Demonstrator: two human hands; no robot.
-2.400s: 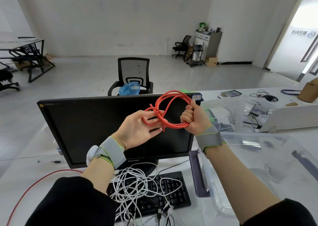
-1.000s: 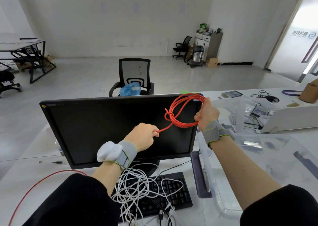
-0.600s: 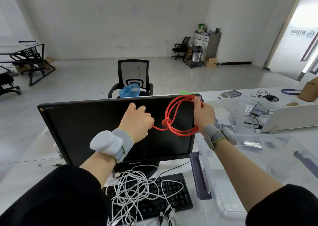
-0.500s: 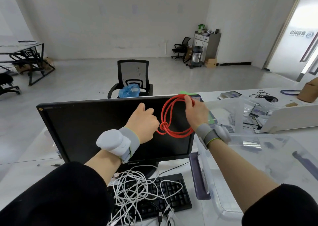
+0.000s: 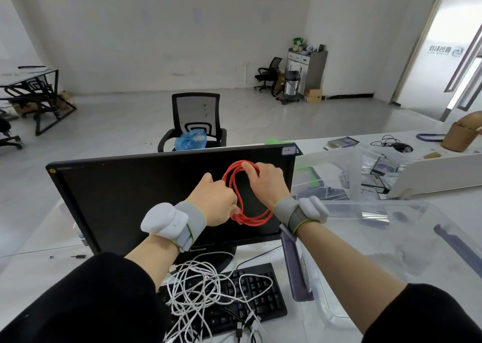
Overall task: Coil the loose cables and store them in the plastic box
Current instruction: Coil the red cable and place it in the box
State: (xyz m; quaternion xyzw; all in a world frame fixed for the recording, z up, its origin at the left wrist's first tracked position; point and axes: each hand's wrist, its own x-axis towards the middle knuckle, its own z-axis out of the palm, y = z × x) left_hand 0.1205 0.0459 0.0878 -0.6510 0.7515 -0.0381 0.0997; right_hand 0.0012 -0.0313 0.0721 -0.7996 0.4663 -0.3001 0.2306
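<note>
Both hands hold the coiled red cable (image 5: 238, 199) up before the monitor (image 5: 156, 194), left hand (image 5: 215, 203) fingers clamped on its knot, right hand (image 5: 266, 183) fingers pinching its top, so tying-off looks nearly done and next comes lowering it into the plastic box (image 5: 391, 238) at right.
</note>
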